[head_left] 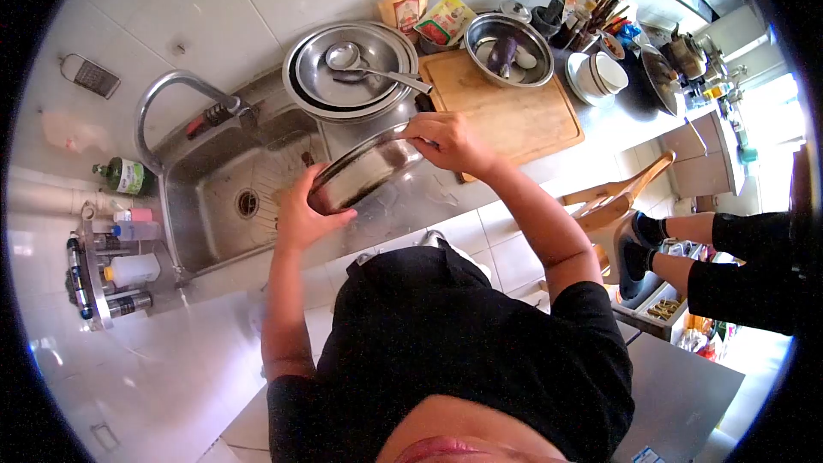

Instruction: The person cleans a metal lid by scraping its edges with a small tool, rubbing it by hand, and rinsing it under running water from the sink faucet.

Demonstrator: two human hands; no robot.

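Note:
A shiny metal bowl (364, 173), tilted on its side, is held between my two hands above the counter's edge, just right of the sink. My left hand (317, 208) grips its lower left end, thumb stretched along it. At the upper right end, my right hand (452, 144) pinches the rim with closed fingers. Behind the held bowl, nested metal bowls (296, 86) stand on the counter with a ladle (343, 56) inside. A wooden cutting board (523, 124) lies to the right, and a metal bowl (549, 69) with an eggplant (502, 56) rests at its back edge.
The sink (210, 227) with its curved faucet (159, 86) is at the left. White bowls (603, 75) stand beyond the board. A wooden chair (613, 197) and another person's legs (677, 244) are at the right. A green bottle (129, 176) stands left of the sink.

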